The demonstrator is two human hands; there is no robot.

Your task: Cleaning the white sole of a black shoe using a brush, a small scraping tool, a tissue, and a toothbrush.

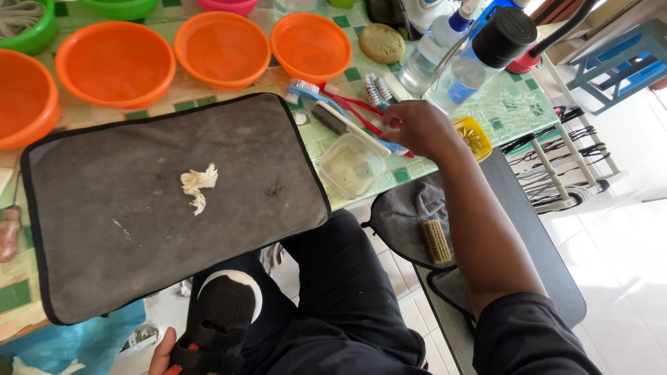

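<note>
My right hand (420, 128) reaches over the tiled table (507, 104) and closes around a red-handled brush (354, 105) that lies among other brushes. A blue-handled brush (313, 92) and a dark brush (332, 119) lie just left of it. Below the hand stands a clear square plastic tub (352, 167). My left hand (163, 354), at the bottom edge, holds a black and white shoe (224, 312) on my knee. A dark grey mat (104, 243) covers the table's left part, with a crumpled white tissue (198, 186) on it.
Several orange bowls (114, 62) and green bowls (28, 28) line the table's far side. Spray bottles (472, 55) and a round sponge (381, 43) stand at the far right. A yellow scrubber (472, 135) sits by my wrist. A black bench (542, 250) holds a grey cloth and a bristle brush (436, 241).
</note>
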